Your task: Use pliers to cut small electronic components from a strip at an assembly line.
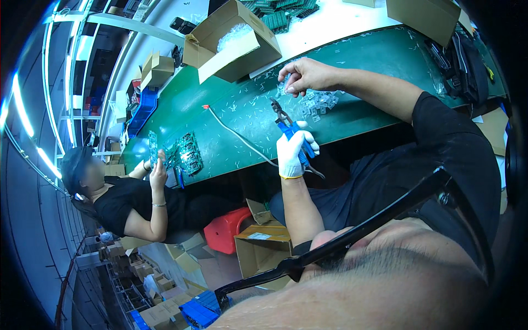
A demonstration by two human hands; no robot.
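My left hand, in a white knit glove, is closed round the blue handles of a pair of pliers. Their dark jaws point up toward my bare right hand. Thumb and fingers of that hand are pinched together over the green table; what lies between them is too small to make out. Just below it is a loose pile of small clear plastic pieces. Thin pale offcuts are scattered over the tabletop around both hands.
An open cardboard box holds clear pieces. A grey cable crosses the table. At left, a co-worker holds a green circuit board beside stacked boards. A red stool and a carton stand below the edge.
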